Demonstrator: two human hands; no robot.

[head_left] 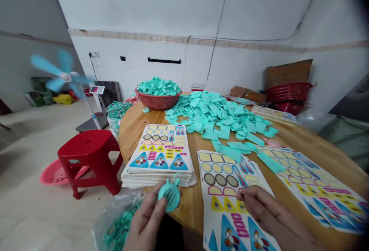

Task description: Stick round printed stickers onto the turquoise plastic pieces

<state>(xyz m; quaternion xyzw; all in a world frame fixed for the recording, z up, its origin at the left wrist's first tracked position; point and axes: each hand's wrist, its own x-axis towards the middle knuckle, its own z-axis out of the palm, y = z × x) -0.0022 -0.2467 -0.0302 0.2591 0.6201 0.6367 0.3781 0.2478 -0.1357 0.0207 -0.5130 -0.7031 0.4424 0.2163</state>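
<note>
Between the thumb and fingers of my left hand (148,216) is a round teal plastic piece (170,196) with two small prongs on top and slots in its face. It is over the table's near edge. My right hand (268,212) hovers over the middle stack of sticker sheets (220,168), thumb and fingertips pinched together; whatever they hold, if anything, is too small to make out. These sheets carry printed squares, circles, half-rounds and triangles. Another sticker stack (161,145) lies beyond my left hand, and a third group of sheets (308,178) is fanned out on the right.
A large heap of teal plastic parts (213,112) covers the back of the round wooden table (134,124). Behind stands a red basin (158,101) piled with more. Below left are a clear bag (100,220) of teal pieces, a red stool (88,155) and a fan (65,77).
</note>
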